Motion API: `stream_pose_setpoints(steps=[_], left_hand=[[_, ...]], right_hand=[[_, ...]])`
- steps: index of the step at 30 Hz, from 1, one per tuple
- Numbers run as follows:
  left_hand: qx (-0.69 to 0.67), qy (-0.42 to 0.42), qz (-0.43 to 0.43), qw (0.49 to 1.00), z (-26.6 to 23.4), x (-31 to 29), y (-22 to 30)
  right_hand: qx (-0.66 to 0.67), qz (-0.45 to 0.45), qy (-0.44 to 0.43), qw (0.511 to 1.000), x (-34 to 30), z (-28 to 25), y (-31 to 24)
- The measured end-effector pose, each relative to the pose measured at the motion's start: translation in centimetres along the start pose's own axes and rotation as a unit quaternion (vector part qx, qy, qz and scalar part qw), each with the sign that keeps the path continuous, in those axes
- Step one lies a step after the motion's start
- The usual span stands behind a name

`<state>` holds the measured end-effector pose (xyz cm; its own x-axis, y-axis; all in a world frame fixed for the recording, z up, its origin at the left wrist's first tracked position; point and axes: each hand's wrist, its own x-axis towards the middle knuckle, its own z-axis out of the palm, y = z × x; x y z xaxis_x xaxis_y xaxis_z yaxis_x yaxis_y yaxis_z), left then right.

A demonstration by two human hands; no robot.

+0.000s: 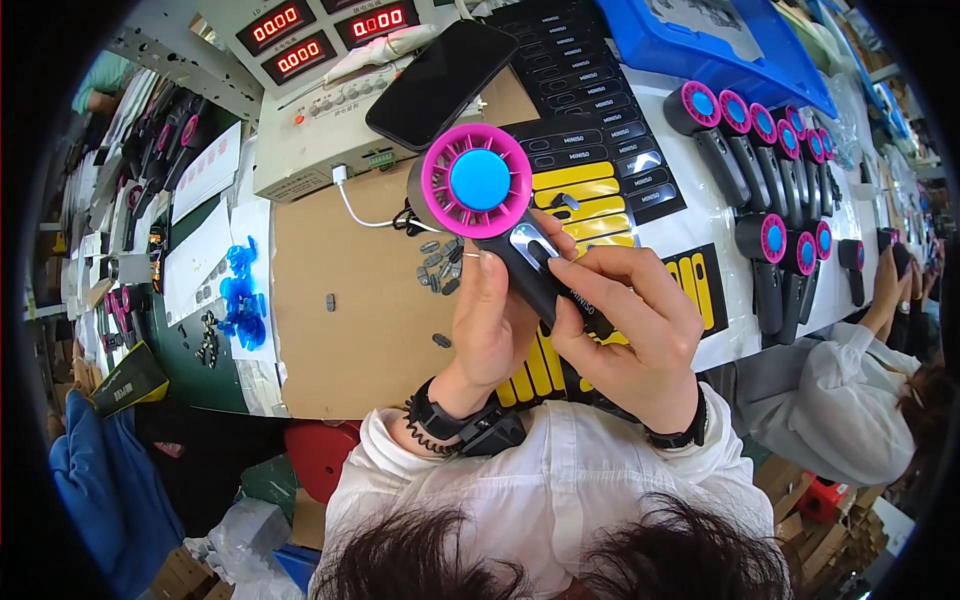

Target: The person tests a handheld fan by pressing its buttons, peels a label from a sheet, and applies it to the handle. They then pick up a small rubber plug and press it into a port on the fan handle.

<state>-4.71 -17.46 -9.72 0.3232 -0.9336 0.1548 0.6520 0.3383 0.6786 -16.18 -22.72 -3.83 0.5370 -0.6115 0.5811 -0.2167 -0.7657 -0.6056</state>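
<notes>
A handheld fan (479, 181) with a pink grille, blue centre and black handle is held up before me, its head pointing away. My left hand (492, 325) wraps round the handle from below. With bent fingers and thumb, my right hand (636, 325) pinches at the edge of a shiny black label strip (536, 247) on the handle's front. How firmly the strip lies on the handle, I cannot tell. Beyond the handle are sheets of black label strips (575, 85) and a sheet with yellow backing (575, 190). Small grey oval parts (434, 270) lie left of my left hand.
A meter box (320, 125) with red displays stands at the back left, a black phone (440, 85) on it. Several finished-looking fans (765, 150) line the right side, near a blue tray (720, 50). Blue parts (240, 295) lie left. Another person (850, 385) sits at right.
</notes>
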Motion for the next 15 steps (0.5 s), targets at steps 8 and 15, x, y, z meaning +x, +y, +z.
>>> stream_pose_setpoints(steps=[8, 15], left_hand=[[-0.002, 0.021, 0.001, 1.0, 0.25, -0.06, 0.03], [0.003, 0.012, 0.014, 1.0, 0.62, 0.14, 0.08]], right_hand=[[0.006, 0.002, -0.003, 1.0, 0.05, -0.08, -0.24], [0.003, -0.014, 0.004, 1.0, -0.07, 0.16, 0.05]])
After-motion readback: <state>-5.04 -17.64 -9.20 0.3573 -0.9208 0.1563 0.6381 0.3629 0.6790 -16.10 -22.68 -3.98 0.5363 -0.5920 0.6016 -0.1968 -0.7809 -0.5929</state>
